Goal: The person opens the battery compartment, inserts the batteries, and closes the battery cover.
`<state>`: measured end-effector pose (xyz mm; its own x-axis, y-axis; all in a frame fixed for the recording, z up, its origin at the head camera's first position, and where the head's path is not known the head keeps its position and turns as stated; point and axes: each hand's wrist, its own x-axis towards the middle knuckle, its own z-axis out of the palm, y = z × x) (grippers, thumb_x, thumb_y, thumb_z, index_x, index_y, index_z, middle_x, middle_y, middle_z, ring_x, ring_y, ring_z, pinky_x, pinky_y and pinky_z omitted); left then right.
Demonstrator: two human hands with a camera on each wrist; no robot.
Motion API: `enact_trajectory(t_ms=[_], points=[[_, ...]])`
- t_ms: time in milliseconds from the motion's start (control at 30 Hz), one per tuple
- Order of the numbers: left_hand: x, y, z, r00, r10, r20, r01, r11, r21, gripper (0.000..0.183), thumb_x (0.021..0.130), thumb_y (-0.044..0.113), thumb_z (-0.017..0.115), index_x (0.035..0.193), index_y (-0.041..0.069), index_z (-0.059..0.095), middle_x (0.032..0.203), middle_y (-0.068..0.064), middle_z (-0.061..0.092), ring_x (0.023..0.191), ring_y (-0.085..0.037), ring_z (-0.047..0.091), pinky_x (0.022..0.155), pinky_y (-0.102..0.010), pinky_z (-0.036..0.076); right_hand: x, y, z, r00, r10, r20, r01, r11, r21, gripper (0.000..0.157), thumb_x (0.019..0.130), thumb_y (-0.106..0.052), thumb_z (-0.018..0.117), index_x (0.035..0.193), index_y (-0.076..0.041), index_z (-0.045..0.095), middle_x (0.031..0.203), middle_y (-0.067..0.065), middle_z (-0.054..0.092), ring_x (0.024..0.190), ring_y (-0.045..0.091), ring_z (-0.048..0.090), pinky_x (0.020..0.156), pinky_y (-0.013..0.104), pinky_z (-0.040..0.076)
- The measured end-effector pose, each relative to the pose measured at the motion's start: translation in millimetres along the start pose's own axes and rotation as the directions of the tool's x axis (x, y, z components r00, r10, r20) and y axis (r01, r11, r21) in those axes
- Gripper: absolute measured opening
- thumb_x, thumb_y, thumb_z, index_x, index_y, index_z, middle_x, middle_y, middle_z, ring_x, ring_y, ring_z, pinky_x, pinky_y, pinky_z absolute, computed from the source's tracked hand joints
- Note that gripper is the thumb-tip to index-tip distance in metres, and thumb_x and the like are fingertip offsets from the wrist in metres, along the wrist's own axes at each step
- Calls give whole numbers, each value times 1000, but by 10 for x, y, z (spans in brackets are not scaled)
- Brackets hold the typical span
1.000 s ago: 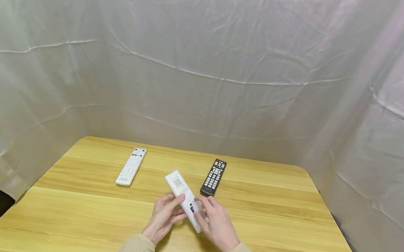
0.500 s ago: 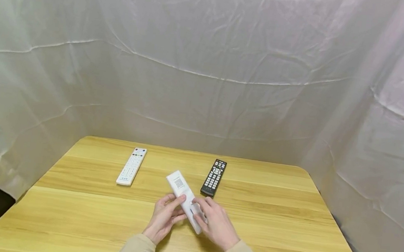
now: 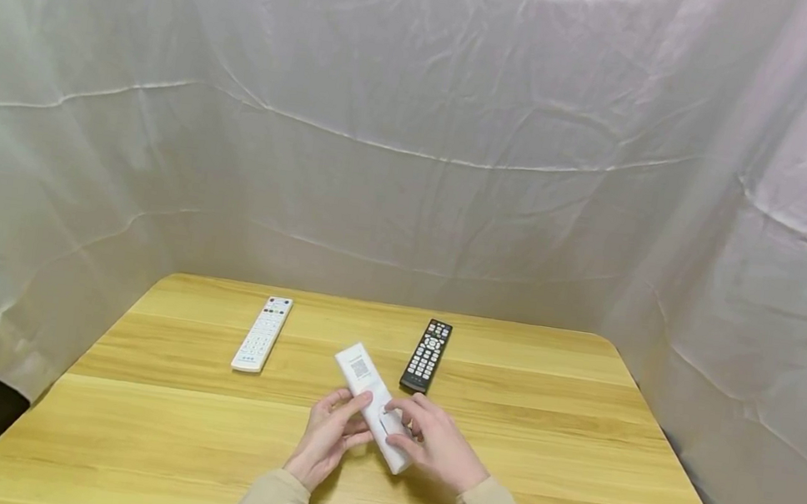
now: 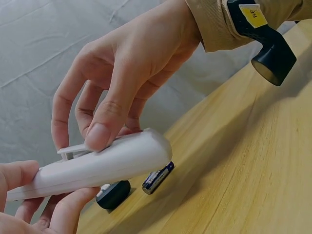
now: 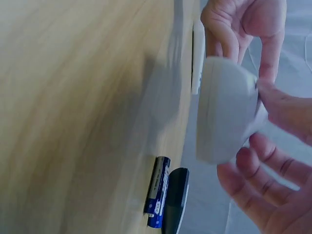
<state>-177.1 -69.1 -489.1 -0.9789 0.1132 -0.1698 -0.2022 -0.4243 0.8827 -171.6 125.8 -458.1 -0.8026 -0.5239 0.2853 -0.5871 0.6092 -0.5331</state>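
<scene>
My left hand (image 3: pixel 330 436) grips a white remote control (image 3: pixel 361 369) above the table, thumb on top and fingers beneath. The remote's back faces up, with a printed square code near its far end. Over its near half, my right hand (image 3: pixel 439 444) pinches the white battery cover (image 4: pixel 73 149) between thumb and fingers. One end of that cover stands slightly raised in the left wrist view. A thin dark slit shows beside it in the head view. Batteries inside the compartment are hidden from me.
A second white remote (image 3: pixel 261 334) lies face up at the back left of the wooden table (image 3: pixel 148 422). Behind my right hand lies a black remote (image 3: pixel 426 356). Two blue batteries (image 5: pixel 158 192) rest on the table close to it. Pale curtains (image 3: pixel 409 202) surround the table.
The dark blue opening in the remote's back has narrowed to a thin slit as the cover moved over it. The remote has shifted slightly right and nearer to me.
</scene>
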Motion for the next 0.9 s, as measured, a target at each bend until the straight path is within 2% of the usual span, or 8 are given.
enact_trajectory(t_ms=[200, 367, 533, 733, 900], points=[[-5, 19, -14, 999, -7, 34, 7, 1000, 13, 51, 97, 21, 65, 134, -7, 45, 114, -14, 64, 89, -19, 73, 83, -32, 66, -34, 81, -50, 999, -21, 41, 18, 996, 86, 45, 86, -18, 76, 128, -12, 61, 106, 5, 65, 85, 9, 59, 71, 15, 54], [-2, 38, -35, 997, -12, 82, 9, 999, 36, 58, 99, 22, 62, 142, -9, 38, 118, -16, 64, 93, -20, 72, 88, -35, 65, -37, 113, -75, 997, -69, 45, 66, 995, 79, 48, 86, -22, 76, 130, -14, 59, 106, 5, 64, 85, 9, 57, 71, 14, 52], [-1, 54, -39, 995, -17, 94, 13, 999, 42, 58, 99, 22, 62, 142, -9, 38, 116, -16, 65, 93, -21, 73, 89, -36, 64, -40, 114, -73, 997, -59, 53, 53, 993, 108, 49, 86, -24, 77, 130, -15, 59, 103, 3, 63, 81, 7, 55, 68, 14, 51], [5, 55, -53, 994, -22, 107, 18, 999, 40, 57, 100, 21, 62, 141, -9, 38, 116, -16, 65, 93, -21, 73, 89, -37, 64, -47, 125, -62, 997, -52, 57, 44, 989, 142, 49, 86, -26, 76, 130, -15, 60, 112, 7, 65, 89, 10, 59, 74, 16, 54], [9, 55, -59, 993, -27, 111, 23, 999, 44, 55, 99, 21, 62, 139, -9, 40, 116, -16, 63, 93, -21, 72, 89, -37, 64, -62, 120, -58, 996, -56, 65, 47, 991, 125, 47, 87, -28, 75, 130, -13, 61, 120, 8, 65, 97, 15, 62, 81, 17, 54]])
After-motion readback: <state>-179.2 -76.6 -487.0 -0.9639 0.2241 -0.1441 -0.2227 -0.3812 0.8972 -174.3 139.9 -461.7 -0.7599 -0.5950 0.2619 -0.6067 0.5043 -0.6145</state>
